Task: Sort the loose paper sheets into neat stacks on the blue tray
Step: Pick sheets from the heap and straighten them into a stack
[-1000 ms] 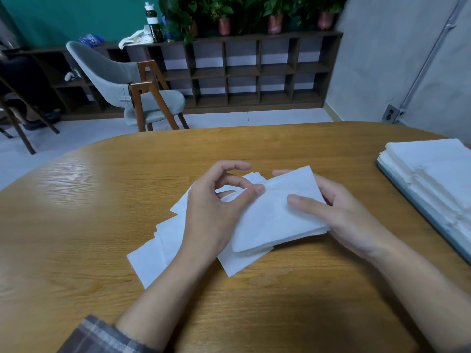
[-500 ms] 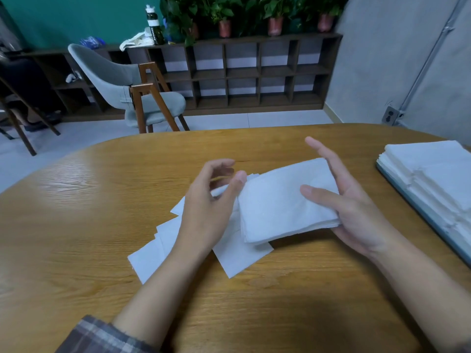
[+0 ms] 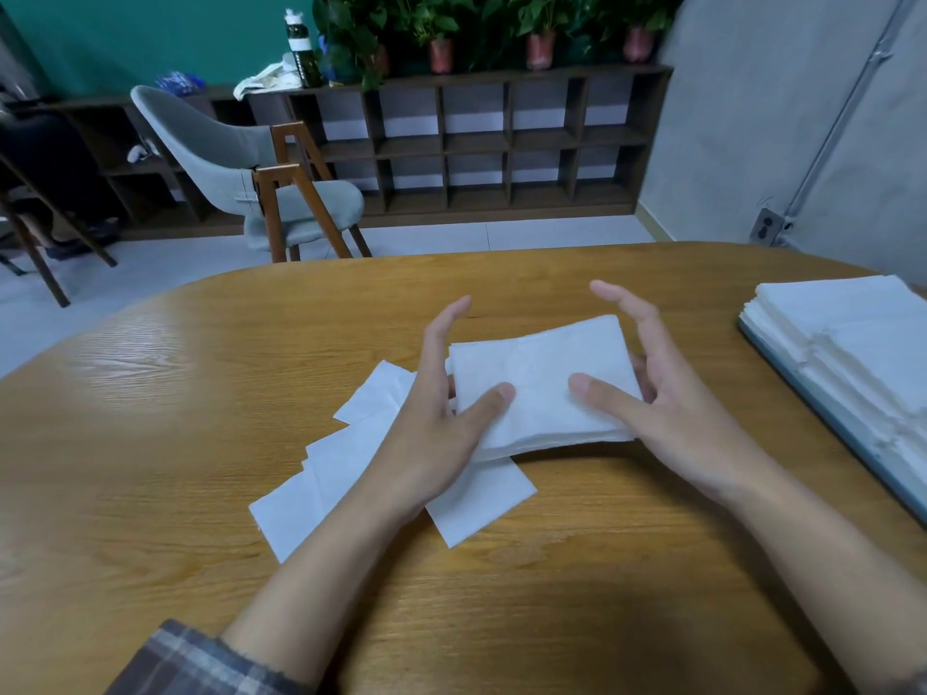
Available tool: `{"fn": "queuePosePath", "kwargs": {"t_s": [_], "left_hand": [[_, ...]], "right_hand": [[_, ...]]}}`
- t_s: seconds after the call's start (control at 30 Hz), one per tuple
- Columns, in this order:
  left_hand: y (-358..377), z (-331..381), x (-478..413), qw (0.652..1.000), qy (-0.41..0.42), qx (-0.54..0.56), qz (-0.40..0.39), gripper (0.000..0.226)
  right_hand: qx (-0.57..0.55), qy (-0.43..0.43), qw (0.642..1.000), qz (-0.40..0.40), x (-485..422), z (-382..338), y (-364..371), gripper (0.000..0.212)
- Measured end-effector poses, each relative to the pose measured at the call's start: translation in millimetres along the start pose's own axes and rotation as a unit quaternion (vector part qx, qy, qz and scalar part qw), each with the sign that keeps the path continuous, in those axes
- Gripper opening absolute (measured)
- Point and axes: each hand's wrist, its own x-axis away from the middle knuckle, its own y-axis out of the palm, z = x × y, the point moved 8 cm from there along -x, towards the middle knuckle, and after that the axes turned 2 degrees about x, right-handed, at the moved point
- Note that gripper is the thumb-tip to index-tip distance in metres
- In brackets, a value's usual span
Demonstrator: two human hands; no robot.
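Two hands shared one load: the left hand (image 3: 441, 418) and the right hand (image 3: 667, 408) each pinched the gathered stack (image 3: 542, 383), thumbs on top. Its long axis ran 9 to 3 o'clock. The blue tray (image 3: 847, 426) lay at 3 o'clock, well apart on the surface (image 3: 602, 569) and nearer the right hand. Loose sheets (image 3: 321, 489) lay at 8 o'clock under the left wrist.

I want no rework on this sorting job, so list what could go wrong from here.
The small stack is only pinched at its ends by the left hand and right hand, index fingers raised; that light grip may let sheets fan out. The loose sheets lie under the left forearm, so a sweep toward the blue tray could scatter them.
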Motion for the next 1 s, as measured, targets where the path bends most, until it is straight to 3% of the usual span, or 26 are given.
{"fn": "queuePosePath", "kwargs": {"t_s": [0.1,0.2,0.3,0.43,0.67,1.0], "left_hand": [[-2,8,-1,0.998,0.034,-0.047,0.003,0.066],[3,18,0,0.996,0.060,-0.070,-0.021,0.051],[6,19,0,0.994,0.072,-0.071,-0.038,0.030],[3,13,-1,0.996,0.062,-0.059,-0.007,0.018],[0,-14,-7,0.998,0.000,-0.070,0.007,0.048],[3,-22,-9,0.998,-0.006,-0.055,0.020,0.050]], "right_hand": [[-0.011,0.009,0.999,-0.048,1,-2,6,0.051],[0.019,0.010,1.000,-0.011,-2,0,1,0.035],[0.025,0.014,0.999,0.017,-3,5,-5,0.036],[0.006,0.016,1.000,-0.002,-3,9,-4,0.047],[0.035,0.030,0.999,-0.002,-4,26,3,0.055],[0.018,0.051,0.998,0.007,-4,35,1,0.053]]}}
